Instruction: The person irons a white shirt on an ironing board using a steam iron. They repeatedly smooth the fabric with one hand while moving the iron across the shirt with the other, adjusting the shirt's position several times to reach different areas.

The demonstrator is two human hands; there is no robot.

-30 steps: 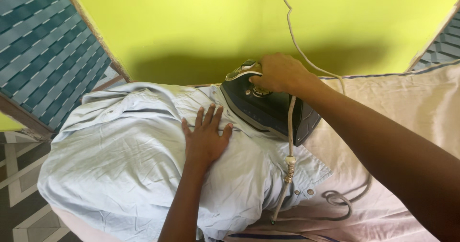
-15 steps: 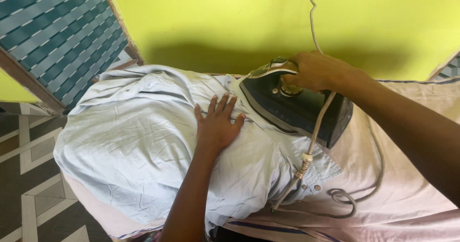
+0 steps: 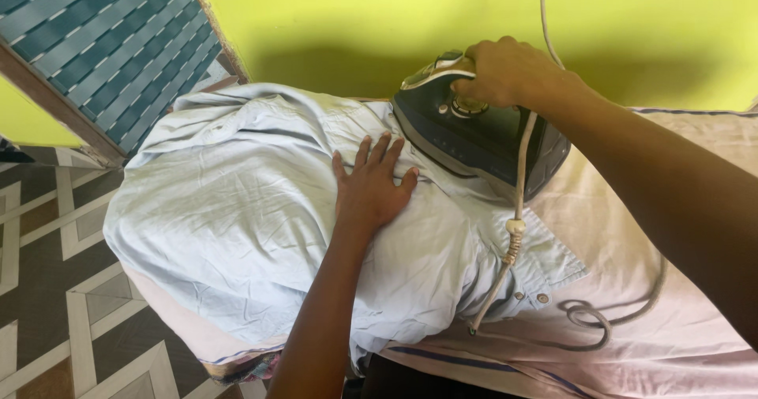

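Pale blue shirt (image 3: 237,201) lies crumpled over the rounded end of the worktop (image 3: 679,320), which is covered in a pinkish-cream cloth. Shirt's buttoned edge, two buttons showing, sits toward the right, just beside the cord.

Left hand (image 3: 369,187): flat on the shirt, palm down, fingers (image 3: 363,152) spread and released, gripping nothing. It presses the fabric right next to the iron's tip.

Right hand (image 3: 505,73): fingers clenched around the handle of the dark blue iron (image 3: 474,134). Iron is on the shirt near its far edge, nose pointing left toward the left hand, a dial visible just under the handle.

Iron cord (image 3: 517,209), off-white, hangs down from the rear of the iron across the shirt, passes a ribbed strain relief, then loops on the cloth at the right. Another run of cord goes up along the yellow-green wall (image 3: 355,20).

Teal woven panel (image 3: 87,43) at upper left beyond the worktop; patterned grey and brown floor tiles (image 3: 55,304) below left.
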